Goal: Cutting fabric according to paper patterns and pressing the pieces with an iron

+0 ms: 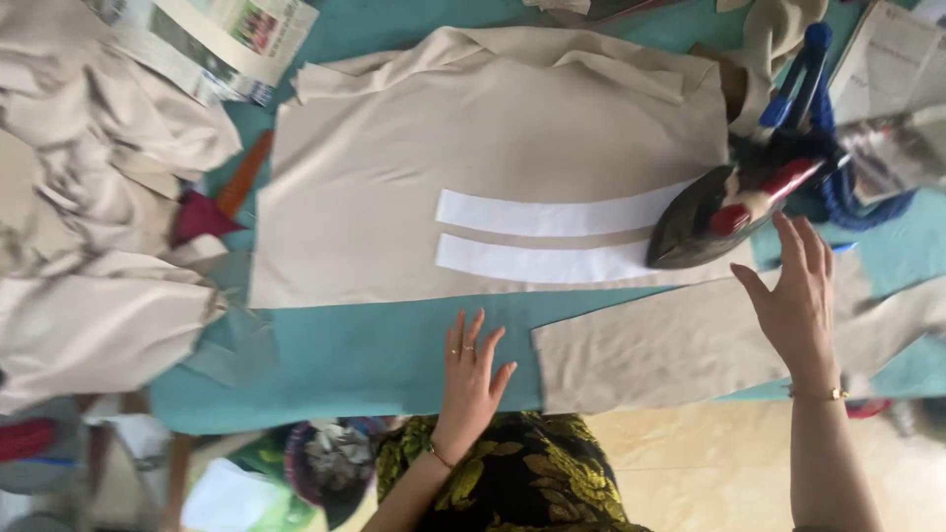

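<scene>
On the teal table [345,365], beige fabric [394,167] spreads out; the iron [724,207] rests on its white strips [552,212], just beyond the open right hand [798,296]. Left hand [471,379] lies flat, empty, near the front edge.

Soft even daylight, faint shadows, motion blur at right edge.

Newspaper [232,39], heaped beige fabric [89,197]

Counted on the teal table

Two white strips [562,213] [542,260], one iron [724,212], two hands [471,374] [800,300], one orange tool [243,173] far left, two newspapers [212,39] [892,64].
</scene>
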